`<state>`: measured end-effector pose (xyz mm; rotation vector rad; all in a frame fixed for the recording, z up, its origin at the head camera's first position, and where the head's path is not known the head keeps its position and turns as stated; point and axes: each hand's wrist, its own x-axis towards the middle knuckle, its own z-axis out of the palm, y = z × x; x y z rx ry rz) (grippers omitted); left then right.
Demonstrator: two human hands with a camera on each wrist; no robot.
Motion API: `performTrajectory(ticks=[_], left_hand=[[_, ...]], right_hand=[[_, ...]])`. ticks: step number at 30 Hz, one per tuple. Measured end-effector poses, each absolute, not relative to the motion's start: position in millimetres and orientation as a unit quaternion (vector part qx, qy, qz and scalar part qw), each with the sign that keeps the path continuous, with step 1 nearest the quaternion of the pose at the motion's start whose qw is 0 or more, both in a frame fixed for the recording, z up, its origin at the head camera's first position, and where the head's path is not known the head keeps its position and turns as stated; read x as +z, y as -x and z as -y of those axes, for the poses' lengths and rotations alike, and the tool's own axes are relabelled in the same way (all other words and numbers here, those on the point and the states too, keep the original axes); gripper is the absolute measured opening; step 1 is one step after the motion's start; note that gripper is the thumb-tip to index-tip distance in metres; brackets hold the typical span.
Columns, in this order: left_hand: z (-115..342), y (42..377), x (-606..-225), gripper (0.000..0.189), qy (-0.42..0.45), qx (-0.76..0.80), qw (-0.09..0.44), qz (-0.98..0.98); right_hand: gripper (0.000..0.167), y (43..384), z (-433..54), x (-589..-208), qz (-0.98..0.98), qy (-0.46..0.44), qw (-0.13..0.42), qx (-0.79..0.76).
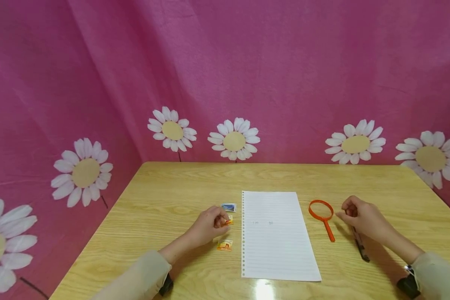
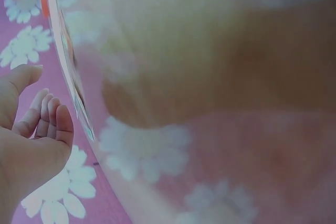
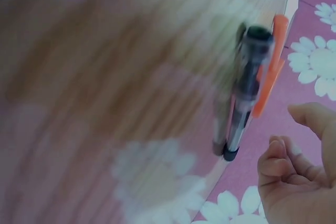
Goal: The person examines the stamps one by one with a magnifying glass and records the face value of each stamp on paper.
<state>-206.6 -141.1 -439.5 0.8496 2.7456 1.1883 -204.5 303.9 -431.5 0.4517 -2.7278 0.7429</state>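
My left hand hovers by three small stamp-like pieces left of the lined sheet. Its thumb and fingers stand apart with nothing between them, as the left wrist view shows. A blue and white piece lies just beyond it; an orange-yellow piece is partly hidden by the fingers. Nearer the front lies another orange-yellow piece. My right hand is over the far end of a dark pen, its fingers loosely curled. In the right wrist view the pen lies on the table, apart from the hand.
The lined sheet, punched along its left edge, bears faint handwritten figures near its middle. Between it and my right hand lies an orange magnifying glass. Behind the wooden table hangs a pink flowered cloth.
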Motion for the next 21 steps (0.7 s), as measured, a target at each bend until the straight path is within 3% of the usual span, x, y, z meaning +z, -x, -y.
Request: performTrajectory(ticks=[8,21], left_hand=[[128.1,182.6,-439.1,0.016,-0.307,0.395,0.049,-0.864],[110.7,149.2,-435.9,0.017,-0.321,0.392,0.136,-0.852]], right_hand=[[0.02,215.0,-316.2,-435.9,0.95,-0.146,0.142,0.236],[0.029,228.6,-328.4,-436.7,0.965,-0.111,0.071,0.225]])
